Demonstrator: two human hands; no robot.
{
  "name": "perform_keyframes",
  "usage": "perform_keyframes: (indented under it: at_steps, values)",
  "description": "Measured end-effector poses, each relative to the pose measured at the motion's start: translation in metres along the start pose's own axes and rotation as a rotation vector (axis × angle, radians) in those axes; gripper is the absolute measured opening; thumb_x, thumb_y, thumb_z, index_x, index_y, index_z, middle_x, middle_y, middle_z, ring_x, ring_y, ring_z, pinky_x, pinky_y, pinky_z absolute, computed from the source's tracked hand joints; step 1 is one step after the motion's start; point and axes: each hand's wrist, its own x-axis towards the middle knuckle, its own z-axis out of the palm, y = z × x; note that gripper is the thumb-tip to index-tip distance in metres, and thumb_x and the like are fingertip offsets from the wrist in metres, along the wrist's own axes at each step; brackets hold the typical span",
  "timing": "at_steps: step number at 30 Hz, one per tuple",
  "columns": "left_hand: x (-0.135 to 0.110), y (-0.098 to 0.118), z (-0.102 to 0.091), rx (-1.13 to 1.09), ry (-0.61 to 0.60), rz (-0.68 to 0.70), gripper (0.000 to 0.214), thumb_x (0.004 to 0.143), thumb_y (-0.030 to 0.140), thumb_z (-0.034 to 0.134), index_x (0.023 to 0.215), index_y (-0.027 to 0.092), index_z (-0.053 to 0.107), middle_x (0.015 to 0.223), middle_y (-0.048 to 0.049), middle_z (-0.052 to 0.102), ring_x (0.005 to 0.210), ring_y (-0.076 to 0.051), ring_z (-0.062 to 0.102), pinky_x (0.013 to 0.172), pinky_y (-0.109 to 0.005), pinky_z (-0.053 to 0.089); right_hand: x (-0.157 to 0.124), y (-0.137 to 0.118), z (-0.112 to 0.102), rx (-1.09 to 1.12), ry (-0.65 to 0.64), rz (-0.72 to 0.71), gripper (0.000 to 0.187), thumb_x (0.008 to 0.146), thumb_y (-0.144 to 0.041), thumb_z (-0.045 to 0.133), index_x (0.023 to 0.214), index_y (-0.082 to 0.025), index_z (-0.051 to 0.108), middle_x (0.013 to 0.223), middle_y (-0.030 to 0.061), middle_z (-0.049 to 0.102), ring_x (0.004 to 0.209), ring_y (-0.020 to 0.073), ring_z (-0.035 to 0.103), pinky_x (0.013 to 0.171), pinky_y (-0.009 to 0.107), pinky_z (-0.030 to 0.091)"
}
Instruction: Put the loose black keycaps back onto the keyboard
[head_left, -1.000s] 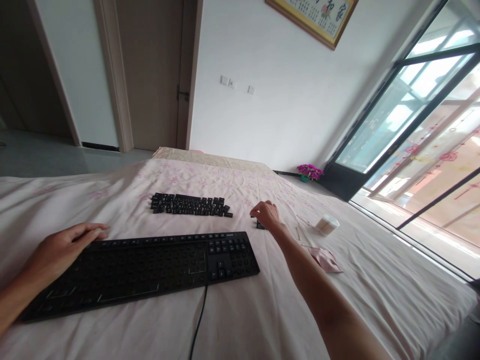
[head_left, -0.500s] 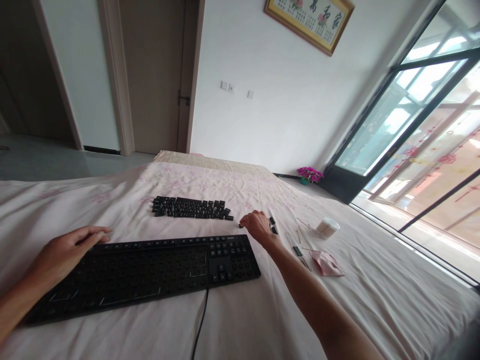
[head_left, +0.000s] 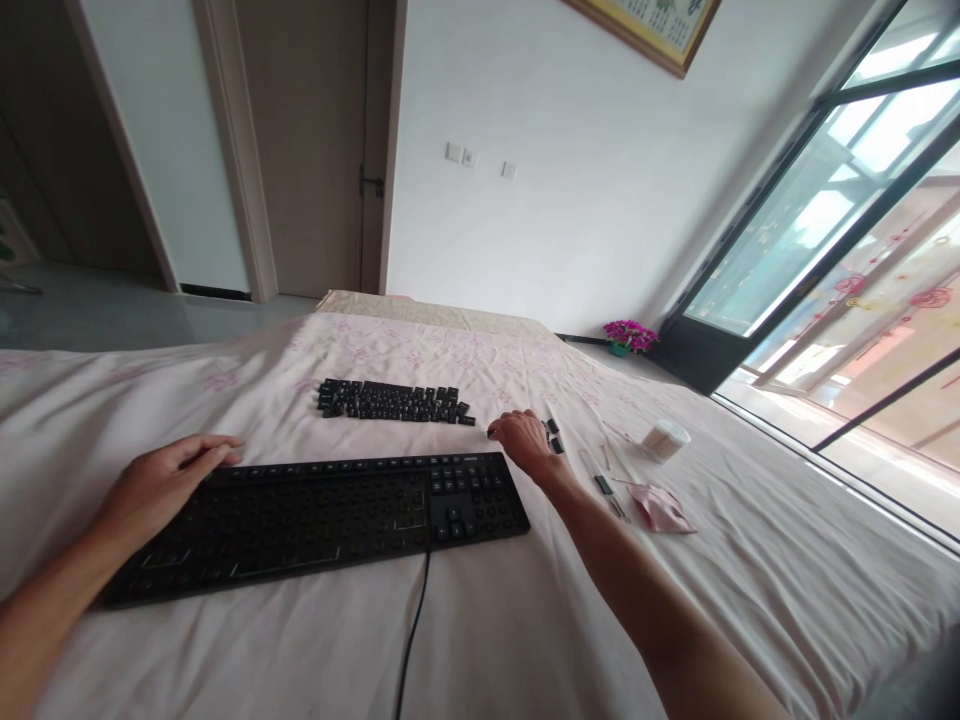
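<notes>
A black keyboard (head_left: 300,522) lies on the bedsheet, with most of its main block and part of the number pad stripped of keycaps. My left hand (head_left: 169,478) is at its far left corner, fingers stretched past the edge and thumb close below them; nothing shows in it. Beyond the keyboard, loose black keycaps (head_left: 390,402) lie grouped in uneven rows. My right hand (head_left: 520,437) is to the right of these rows, fingertips closed on a small black keycap (head_left: 492,433) at the sheet. A few other keycaps (head_left: 554,438) lie just past this hand.
A thin tool with a dark middle (head_left: 604,487), a pink cloth or pouch (head_left: 661,508) and a tub of cotton swabs (head_left: 665,440) lie to the right. The keyboard's cable (head_left: 413,640) runs toward me. A flowerpot (head_left: 628,338) stands on the floor.
The camera view has shifted, so the scene sits slightly higher and further right. My right hand remains at the small keycap; my left hand stays by the keyboard's corner.
</notes>
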Motion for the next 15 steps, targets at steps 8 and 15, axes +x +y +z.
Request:
perform_keyframes:
  at_steps: [8, 15]
  values:
    - [0.000, 0.000, 0.000, 0.029, 0.015, 0.050, 0.044, 0.081, 0.049, 0.050, 0.110, 0.020, 0.065, 0.096, 0.0010, 0.075, 0.091, -0.018, 0.065, 0.076, -0.021, 0.043, -0.076, -0.031, -0.027, 0.242, 0.167, -0.128, 0.022, 0.091, -0.038, 0.054, 0.100, -0.032, 0.073, 0.095, 0.0002, 0.070, 0.088, 0.0164, 0.059, 0.085, 0.030, 0.034]
    - [-0.002, 0.003, -0.002, 0.025, 0.004, 0.053, 0.043, 0.081, 0.048, 0.050, 0.111, 0.020, 0.064, 0.096, 0.0009, 0.074, 0.093, -0.018, 0.063, 0.079, -0.021, 0.041, -0.107, -0.048, -0.018, 0.200, 0.182, -0.194, 0.019, 0.090, -0.036, 0.056, 0.096, -0.031, 0.074, 0.087, 0.0023, 0.066, 0.081, 0.0170, 0.054, 0.077, 0.031, 0.033]
